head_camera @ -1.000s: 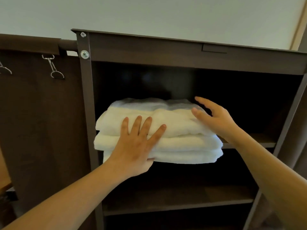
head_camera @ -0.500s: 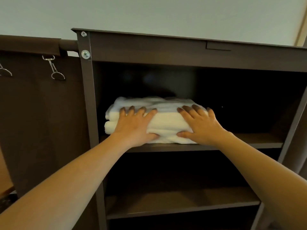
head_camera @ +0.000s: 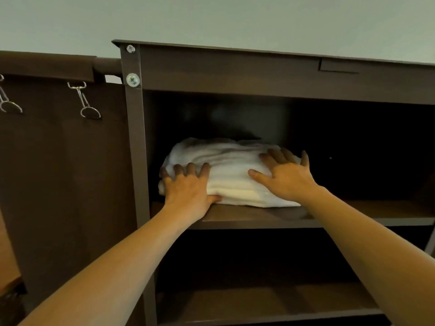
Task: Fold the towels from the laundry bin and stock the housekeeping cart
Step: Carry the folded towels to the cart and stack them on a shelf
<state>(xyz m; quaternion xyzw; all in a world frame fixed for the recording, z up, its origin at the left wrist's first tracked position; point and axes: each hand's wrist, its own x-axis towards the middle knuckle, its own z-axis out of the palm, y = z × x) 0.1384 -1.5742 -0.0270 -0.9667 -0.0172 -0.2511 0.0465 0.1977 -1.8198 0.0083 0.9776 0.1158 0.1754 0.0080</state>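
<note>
Towels (head_camera: 231, 175), white and folded in a stack, sit on the upper shelf (head_camera: 367, 214) of the dark brown housekeeping cart (head_camera: 259, 71). The cart is the biggest thing and fills the middle and right of the frame. Its top edge runs across the upper part, and under it is a deep, dark space. The towel stack is in the left part of that space, close to the cart's left post (head_camera: 134, 142). A lower shelf (head_camera: 270, 302) shows near the bottom of the frame.

On the left side of the frame hangs a big brown cloth bag (head_camera: 58, 172), joined to the cart by a bar at the top. Two shiny metal clips (head_camera: 85, 100) hang from its top edge.

Two bare arms reach up from the bottom of the frame. The left hand (head_camera: 188, 184) lies flat on the front left of the stack, fingers spread, with the thumb down by the shelf under the towels. The right hand (head_camera: 286, 172) lies flat on the top right of the stack, fingers straight and spread. Neither hand grabs the towels; they just press on them.

Two silver screws (head_camera: 133, 79) sit at the top of the left post.
</note>
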